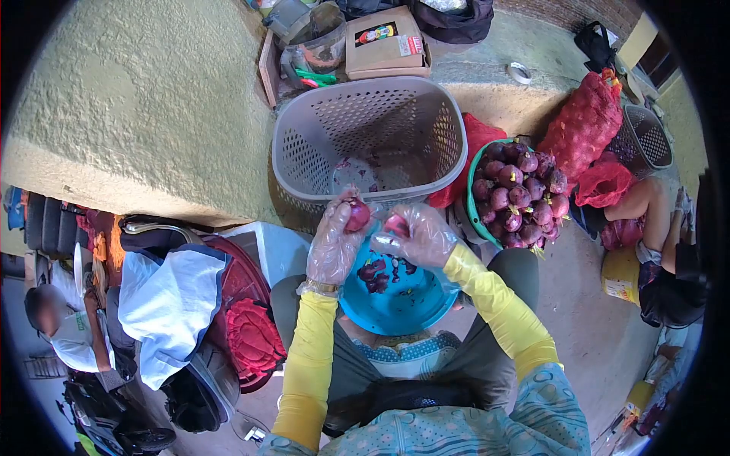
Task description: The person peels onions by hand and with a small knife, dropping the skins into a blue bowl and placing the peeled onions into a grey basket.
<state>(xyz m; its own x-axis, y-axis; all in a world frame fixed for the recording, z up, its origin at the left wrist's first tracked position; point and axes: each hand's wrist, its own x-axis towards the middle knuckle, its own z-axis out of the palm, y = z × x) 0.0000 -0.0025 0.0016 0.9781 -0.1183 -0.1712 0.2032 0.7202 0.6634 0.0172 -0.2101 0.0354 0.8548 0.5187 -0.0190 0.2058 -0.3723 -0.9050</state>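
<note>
My left hand, in a clear plastic glove, is closed around a red onion above the near rim of the large basket. Just beside it my right hand, gloved the same way, has its fingers closed; a reddish-purple patch and a pale shiny edge show at the fingertips, and I cannot tell what it grips. Below both hands, a blue basin holds dark onion skins. To the right stands a green-rimmed container heaped with red onions.
The grey perforated basket beyond my hands has skin scraps on its floor. A red mesh sack leans behind the onions. A cardboard box and a tape roll lie on the ledge. People sit at left and right.
</note>
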